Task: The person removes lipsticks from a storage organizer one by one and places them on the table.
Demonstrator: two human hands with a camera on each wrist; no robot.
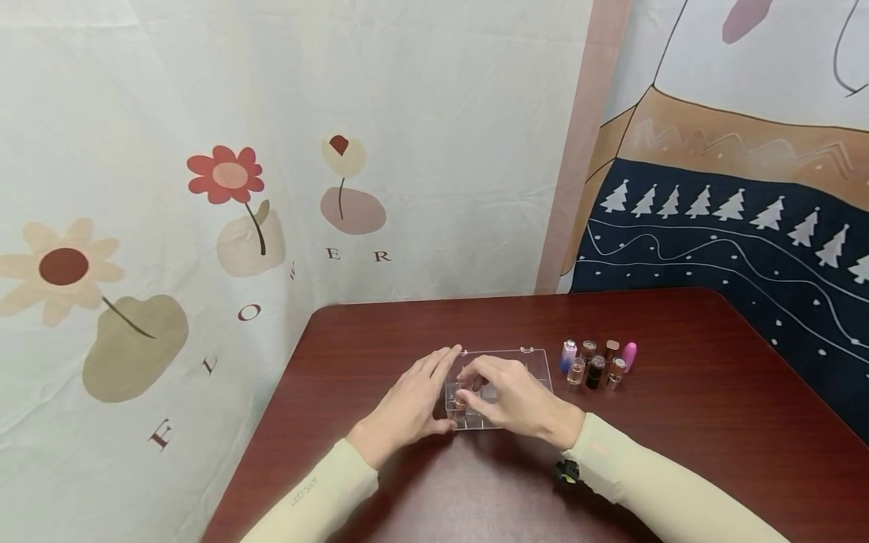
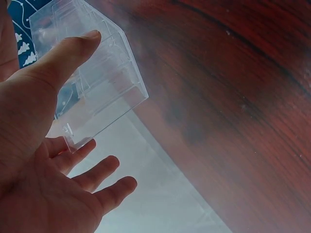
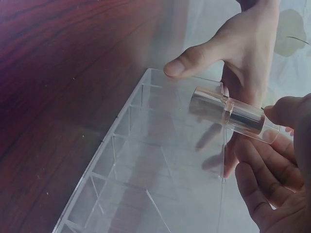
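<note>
A clear plastic compartment box (image 1: 547, 371) lies on the table, its compartments bounded by thin transparent dividers. My left hand (image 1: 407, 403) holds its left end, thumb at the near corner and fingers reaching to the far corner. The left wrist view shows the thumb along the box wall (image 2: 112, 109), with the other fingers spread. My right hand (image 1: 519, 398) pinches a lipstick tube (image 3: 243, 116), shiny metallic with a clear end, between thumb and fingers. The tube's lower part is seen through the box's end wall, over the left-end compartments.
Right of the box stands a cluster of several lipsticks: a purple-blue tube (image 1: 568, 356), a black tube (image 1: 595, 372), a bright pink tube (image 1: 630, 357) and others with brownish or clear cases. The dark red wooden table (image 1: 706, 422) meets a printed cloth backdrop (image 1: 448, 151) behind.
</note>
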